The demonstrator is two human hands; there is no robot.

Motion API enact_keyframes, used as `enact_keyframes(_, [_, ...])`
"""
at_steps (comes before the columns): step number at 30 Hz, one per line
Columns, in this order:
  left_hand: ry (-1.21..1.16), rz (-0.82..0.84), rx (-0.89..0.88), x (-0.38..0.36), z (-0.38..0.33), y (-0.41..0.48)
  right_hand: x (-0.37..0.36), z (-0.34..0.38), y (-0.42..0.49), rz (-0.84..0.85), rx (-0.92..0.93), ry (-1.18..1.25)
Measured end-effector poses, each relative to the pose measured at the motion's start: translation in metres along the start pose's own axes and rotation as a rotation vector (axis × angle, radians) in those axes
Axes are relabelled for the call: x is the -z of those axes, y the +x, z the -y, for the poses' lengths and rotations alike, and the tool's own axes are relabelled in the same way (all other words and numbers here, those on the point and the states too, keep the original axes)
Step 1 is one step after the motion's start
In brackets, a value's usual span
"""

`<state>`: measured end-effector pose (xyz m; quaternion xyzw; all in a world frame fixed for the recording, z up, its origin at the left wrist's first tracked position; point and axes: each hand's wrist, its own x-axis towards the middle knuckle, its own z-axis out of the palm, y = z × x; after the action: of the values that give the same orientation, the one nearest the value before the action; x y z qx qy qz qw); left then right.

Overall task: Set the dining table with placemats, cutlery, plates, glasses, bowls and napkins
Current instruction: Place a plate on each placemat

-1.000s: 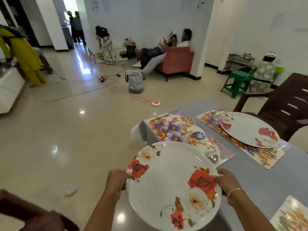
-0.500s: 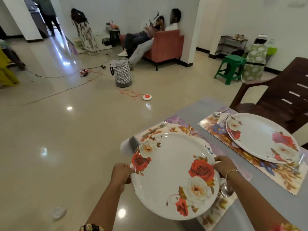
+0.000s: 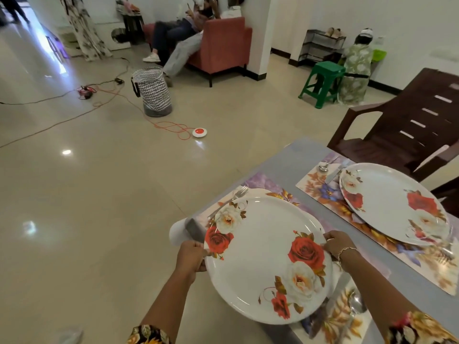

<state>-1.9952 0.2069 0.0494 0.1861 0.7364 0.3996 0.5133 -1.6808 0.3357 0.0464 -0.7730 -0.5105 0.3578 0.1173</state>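
Item one: a large round white plate printed with red and cream roses [image 3: 265, 259], low in the centre of the frame, held over a floral-printed rectangular placemat [image 3: 279, 194] at the near corner of the grey table [image 3: 293, 155]. We cannot tell whether it touches the mat. Our left hand [image 3: 192, 256] grips its left rim and our right hand [image 3: 337, 245], with a thin bracelet at the wrist, grips its right rim. On both, the fingers are curled close together round the edge. Item two: a silver fork [image 3: 231, 199] lying on the mat just beyond the plate's upper left edge. Item three: a silver spoon [image 3: 356, 302] on the same mat at lower right, partly blurred. Item four: a second rose-printed white plate [image 3: 390, 202], at right of frame, resting on a second floral placemat [image 3: 320, 187], with a small spoon [image 3: 324, 167] and a knife [image 3: 334, 173] at its upper left. Surroundings: a dark brown slatted chair [image 3: 409, 125] at the table's far side, a green plastic stool [image 3: 323, 80], and a zigzag-patterned fabric basket [image 3: 152, 91] on the glossy floor at upper left.
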Motion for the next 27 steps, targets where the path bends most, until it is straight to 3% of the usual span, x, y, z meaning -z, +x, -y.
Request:
enact_keyframes(8, [0.210, 0.010, -0.011, -0.001, -0.005, 0.017, -0.007, -0.001, 0.001, -0.065, -0.049, 0.021])
enact_keyframes(11, [0.502, -0.198, -0.226, -0.005, -0.014, 0.010, -0.003, -0.001, -0.008, -0.108, -0.050, 0.027])
enact_keyframes(13, [0.535, -0.244, -0.406, -0.015, -0.026, 0.001, 0.002, -0.002, -0.020, -0.154, -0.047, 0.044])
enact_keyframes(22, [0.678, 0.211, -0.765, -0.107, -0.023, -0.038, 0.009, -0.070, -0.109, -0.421, 0.061, 0.020])
enact_keyframes(27, [0.726, 0.511, -0.831, -0.171, 0.009, -0.098, 0.026, -0.145, -0.170, -0.529, 0.113, -0.067])
